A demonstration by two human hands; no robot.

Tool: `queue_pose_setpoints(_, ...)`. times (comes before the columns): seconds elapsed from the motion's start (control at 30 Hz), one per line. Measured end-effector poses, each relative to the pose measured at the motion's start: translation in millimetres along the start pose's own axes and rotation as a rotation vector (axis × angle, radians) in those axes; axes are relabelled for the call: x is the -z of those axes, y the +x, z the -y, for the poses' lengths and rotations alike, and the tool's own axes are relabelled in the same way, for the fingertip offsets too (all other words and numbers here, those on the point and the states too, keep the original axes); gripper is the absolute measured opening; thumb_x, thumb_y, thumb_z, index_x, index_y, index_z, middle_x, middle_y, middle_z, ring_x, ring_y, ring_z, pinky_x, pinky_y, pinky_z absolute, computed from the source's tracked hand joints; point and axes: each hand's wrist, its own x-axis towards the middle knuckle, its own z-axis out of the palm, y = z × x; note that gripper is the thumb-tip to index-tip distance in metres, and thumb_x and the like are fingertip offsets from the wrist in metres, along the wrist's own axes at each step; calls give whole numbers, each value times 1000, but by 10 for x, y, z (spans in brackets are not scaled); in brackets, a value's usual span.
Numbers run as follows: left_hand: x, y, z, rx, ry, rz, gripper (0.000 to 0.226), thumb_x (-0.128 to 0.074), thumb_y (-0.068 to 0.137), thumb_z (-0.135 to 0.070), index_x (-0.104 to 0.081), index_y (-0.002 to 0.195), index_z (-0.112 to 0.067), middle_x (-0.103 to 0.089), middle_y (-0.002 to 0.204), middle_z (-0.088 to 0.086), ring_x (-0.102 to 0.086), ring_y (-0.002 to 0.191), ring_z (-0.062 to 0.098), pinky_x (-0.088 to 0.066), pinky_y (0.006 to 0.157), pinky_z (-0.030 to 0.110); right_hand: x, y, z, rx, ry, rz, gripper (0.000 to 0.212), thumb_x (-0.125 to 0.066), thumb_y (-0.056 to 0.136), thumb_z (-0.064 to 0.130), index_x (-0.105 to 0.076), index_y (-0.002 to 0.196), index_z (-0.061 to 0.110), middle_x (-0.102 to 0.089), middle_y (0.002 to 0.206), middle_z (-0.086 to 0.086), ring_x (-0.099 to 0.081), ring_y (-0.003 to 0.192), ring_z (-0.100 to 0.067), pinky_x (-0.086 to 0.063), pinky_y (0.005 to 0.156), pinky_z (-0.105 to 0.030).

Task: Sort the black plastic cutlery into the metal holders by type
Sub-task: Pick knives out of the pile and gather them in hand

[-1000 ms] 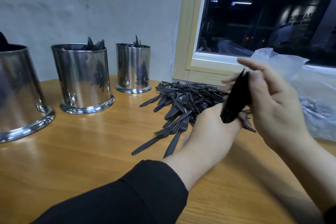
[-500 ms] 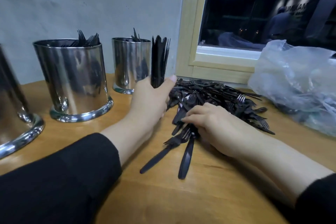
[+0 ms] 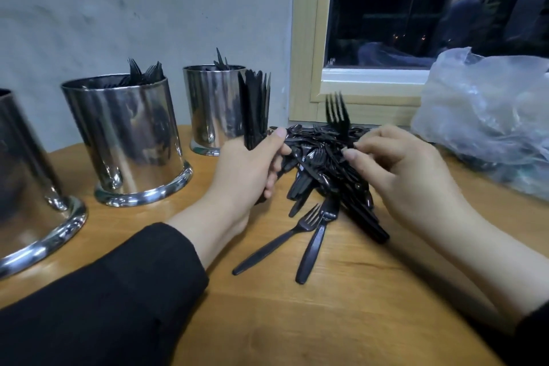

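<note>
Three shiny metal holders stand in a row on the wooden table (image 3: 341,321). The left holder (image 3: 26,187) is closest and cut off by the picture edge. The middle holder (image 3: 127,140) has fork tips poking out. The far holder (image 3: 212,104) sits by the wall, and I cannot tell what kind of tips poke out of it.

One crinkly plastic bag (image 3: 481,116) lies on the right, under the window.

One big pile of black cutlery (image 3: 323,169) lies between the two hands. It has too many pieces to count. Two pieces lie apart at the front with handles pointing this way: a loose fork (image 3: 279,239) and another piece (image 3: 315,246) just beside it.

One bundle (image 3: 254,110) stands upright in the left hand (image 3: 246,175), whose fingers wrap around its bottom. The pieces are packed too tight to count.

One single fork (image 3: 337,116) points its tines up. The right hand (image 3: 407,178) pinches its handle with fingertips (image 3: 350,154).

I think this cutlery is very light and thin. It looks smooth, so a fat bundle could slide apart if held loosely. It may bend or snap if squeezed hard. The handle is the best place to hold, away from the pokey tines. A tangled piece should come out slowly so the pile does not scatter.
</note>
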Motion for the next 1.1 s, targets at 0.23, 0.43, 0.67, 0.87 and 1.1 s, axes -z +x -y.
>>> queue_pose_setpoints(0.23, -104, -97, -63, -110, 213, 148, 28, -62, 100, -33, -75, 92, -11, -76, 79, 4, -53, 53, 11, -41, 44, 23, 0, -51, 212, -451, 610, -62, 25, -68, 95, 14, -58, 74, 2, -63, 58, -16, -58, 47, -15, -44, 46, -18)
queue_pose_setpoints(0.43, -211, -166, -75, -132, 394, 254, 16, -65, 99, -30, -74, 94, -17, -70, 61, -12, -48, 44, 5, -40, 47, 16, -52, -36, 217, -596, 868, -90, 18, -67, 94, 11, -64, 80, 1, -70, 68, -14, -63, 58, -20, -46, 51, -27)
queue_pose_setpoints(0.67, -241, -185, -76, -332, 576, 264, 7, -70, 97, -26, -70, 93, -32, -72, 75, -10, -60, 60, 2, -42, 56, 15, -82, -41, 205, -563, 835, -16, 28, -66, 96, 21, -66, 74, 5, -63, 65, -9, -55, 60, -19, -44, 57, -30)
queue_pose_setpoints(0.87, -93, -66, -140, -224, 439, 93, 22, -61, 101, -30, -74, 87, -19, -69, 63, -5, -47, 47, 5, -39, 58, 27, -84, -113, 76, -277, 59, 214, 32, -62, 91, 56, -71, 87, 26, -69, 73, 14, -61, 65, 0, -49, 68, -28)
queue_pose_setpoints(1.1, 104, -31, -114, -145, 392, 93, 16, -58, 103, -21, -69, 91, -17, -65, 62, 0, -45, 43, 7, -39, 54, 27, -218, -186, 171, -201, -276, 498, 51, -60, 86, 66, -65, 121, 29, -59, 108, 10, -57, 102, -12, -49, 89, -33)
